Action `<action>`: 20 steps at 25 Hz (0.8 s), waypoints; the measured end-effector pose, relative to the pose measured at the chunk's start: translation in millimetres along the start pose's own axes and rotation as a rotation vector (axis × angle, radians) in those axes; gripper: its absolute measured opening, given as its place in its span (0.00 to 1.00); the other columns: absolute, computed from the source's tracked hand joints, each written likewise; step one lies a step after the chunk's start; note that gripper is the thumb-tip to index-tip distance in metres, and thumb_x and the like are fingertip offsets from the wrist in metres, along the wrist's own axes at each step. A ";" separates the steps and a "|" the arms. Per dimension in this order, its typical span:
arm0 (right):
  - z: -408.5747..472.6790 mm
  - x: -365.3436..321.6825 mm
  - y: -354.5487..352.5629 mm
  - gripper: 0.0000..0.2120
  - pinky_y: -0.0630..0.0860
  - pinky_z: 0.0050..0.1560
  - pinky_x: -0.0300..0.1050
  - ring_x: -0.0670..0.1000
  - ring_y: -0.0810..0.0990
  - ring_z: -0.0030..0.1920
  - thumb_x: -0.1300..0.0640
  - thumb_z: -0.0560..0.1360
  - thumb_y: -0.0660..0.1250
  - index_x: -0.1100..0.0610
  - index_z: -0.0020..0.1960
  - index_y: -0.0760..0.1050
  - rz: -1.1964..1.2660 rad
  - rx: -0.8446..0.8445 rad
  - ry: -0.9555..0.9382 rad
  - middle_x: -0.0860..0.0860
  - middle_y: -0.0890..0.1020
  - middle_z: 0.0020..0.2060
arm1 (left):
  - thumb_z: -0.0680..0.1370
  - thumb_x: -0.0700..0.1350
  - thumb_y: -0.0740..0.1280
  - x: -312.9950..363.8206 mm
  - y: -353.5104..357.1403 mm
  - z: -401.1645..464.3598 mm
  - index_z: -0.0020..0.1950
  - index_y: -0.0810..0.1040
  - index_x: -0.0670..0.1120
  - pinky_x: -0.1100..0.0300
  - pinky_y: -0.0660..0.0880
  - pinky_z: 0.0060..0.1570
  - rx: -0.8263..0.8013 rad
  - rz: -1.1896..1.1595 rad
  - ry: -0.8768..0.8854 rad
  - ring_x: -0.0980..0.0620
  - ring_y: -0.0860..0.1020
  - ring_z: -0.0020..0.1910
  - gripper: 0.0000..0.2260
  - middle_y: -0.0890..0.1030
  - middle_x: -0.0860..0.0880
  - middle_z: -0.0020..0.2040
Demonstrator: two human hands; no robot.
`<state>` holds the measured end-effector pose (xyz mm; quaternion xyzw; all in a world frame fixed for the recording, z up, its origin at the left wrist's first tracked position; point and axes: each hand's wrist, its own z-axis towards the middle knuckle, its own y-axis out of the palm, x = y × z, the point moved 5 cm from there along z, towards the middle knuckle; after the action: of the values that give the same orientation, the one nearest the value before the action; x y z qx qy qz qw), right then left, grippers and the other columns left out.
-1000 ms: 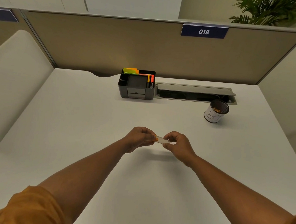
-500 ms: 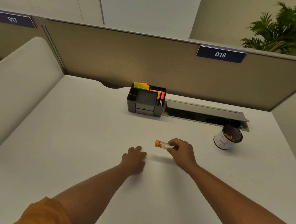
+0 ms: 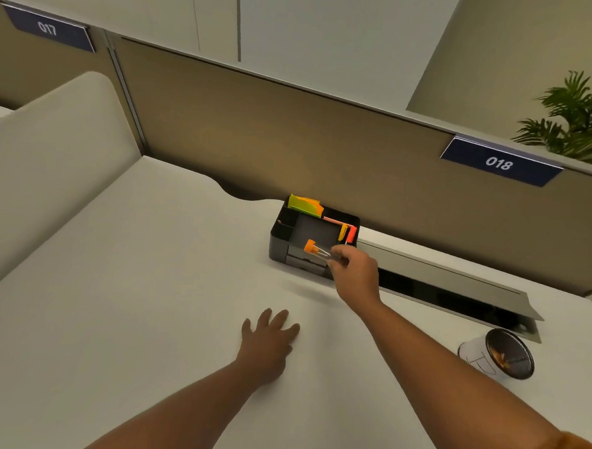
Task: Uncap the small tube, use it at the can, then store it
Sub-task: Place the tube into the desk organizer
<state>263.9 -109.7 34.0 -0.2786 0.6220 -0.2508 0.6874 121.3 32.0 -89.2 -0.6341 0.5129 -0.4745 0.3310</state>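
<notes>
My right hand (image 3: 355, 273) grips a small clear tube (image 3: 319, 251) by its bottom end, with the orange cap on and pointing left. The tube hangs over the front of the black desk organiser (image 3: 280, 244), just above its open middle compartment. My left hand (image 3: 268, 339) lies flat on the white desk with fingers spread, holding nothing. The white can (image 3: 498, 353) with a dark inside stands at the right of the desk, well away from both hands.
The organiser holds green, yellow and orange sticky notes (image 3: 306, 204) and has small drawers at its front. An open cable tray (image 3: 455, 294) runs along the desk's back to the right. A tan partition (image 3: 258, 129) closes the back; a padded divider (image 3: 51, 163) closes the left.
My hands parted: the left let go of the tube and settled flat on the desk. The right hand carried the capped tube forward to the organiser. My view tilted up and left.
</notes>
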 end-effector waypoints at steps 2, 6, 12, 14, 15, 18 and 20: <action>23.2 -5.1 10.9 0.13 0.71 0.42 0.33 0.47 0.78 0.46 0.62 0.76 0.71 0.56 0.60 0.81 -0.006 -0.007 -0.016 0.49 0.82 0.48 | 0.84 0.47 0.57 -3.6 -4.1 14.1 0.77 0.59 0.59 0.33 0.51 0.74 0.029 -0.001 0.001 0.40 0.48 0.82 0.22 0.52 0.51 0.83; 45.5 -2.0 27.8 0.14 0.72 0.47 0.37 0.47 0.77 0.48 0.62 0.76 0.71 0.55 0.61 0.80 -0.043 -0.026 -0.014 0.51 0.84 0.52 | 0.84 0.46 0.56 -5.4 -11.0 31.9 0.77 0.60 0.59 0.32 0.50 0.74 0.055 0.000 -0.009 0.40 0.47 0.82 0.22 0.53 0.51 0.83; 55.9 6.6 38.7 0.15 0.73 0.50 0.40 0.47 0.76 0.50 0.63 0.76 0.71 0.55 0.61 0.80 -0.055 -0.031 -0.008 0.52 0.84 0.54 | 0.82 0.43 0.57 -5.0 -8.3 38.1 0.78 0.60 0.58 0.31 0.49 0.74 0.086 0.015 -0.019 0.39 0.47 0.82 0.24 0.53 0.50 0.83; 56.2 8.4 40.1 0.15 0.73 0.51 0.40 0.50 0.79 0.53 0.64 0.76 0.71 0.55 0.61 0.80 -0.044 -0.033 0.001 0.52 0.84 0.54 | 0.82 0.43 0.57 -5.7 -8.7 37.3 0.78 0.60 0.58 0.31 0.49 0.74 0.081 0.012 -0.018 0.40 0.47 0.82 0.24 0.53 0.50 0.83; 55.7 8.3 40.5 0.15 0.73 0.51 0.41 0.52 0.80 0.54 0.64 0.76 0.71 0.55 0.61 0.80 -0.039 -0.036 0.003 0.52 0.84 0.55 | 0.83 0.43 0.57 -6.1 -9.1 37.8 0.78 0.60 0.58 0.31 0.49 0.74 0.076 0.010 -0.018 0.40 0.47 0.82 0.24 0.53 0.50 0.83; 54.7 7.7 40.3 0.17 0.74 0.53 0.41 0.54 0.80 0.57 0.64 0.76 0.71 0.56 0.64 0.79 -0.025 -0.040 0.007 0.53 0.84 0.57 | 0.83 0.43 0.57 -6.2 -10.4 37.2 0.78 0.60 0.59 0.31 0.49 0.74 0.069 -0.001 -0.021 0.40 0.47 0.82 0.24 0.54 0.50 0.83; 53.9 7.5 39.7 0.19 0.74 0.55 0.43 0.54 0.80 0.58 0.65 0.76 0.71 0.56 0.65 0.78 -0.020 -0.053 0.016 0.53 0.83 0.58 | 0.83 0.43 0.57 -5.6 -11.5 37.0 0.77 0.61 0.59 0.31 0.49 0.74 0.067 0.003 -0.018 0.40 0.47 0.82 0.23 0.54 0.50 0.83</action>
<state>318.3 -82.5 4.8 -0.3007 0.6311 -0.2434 0.6723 159.9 37.9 -92.5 -0.6263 0.4946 -0.4852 0.3574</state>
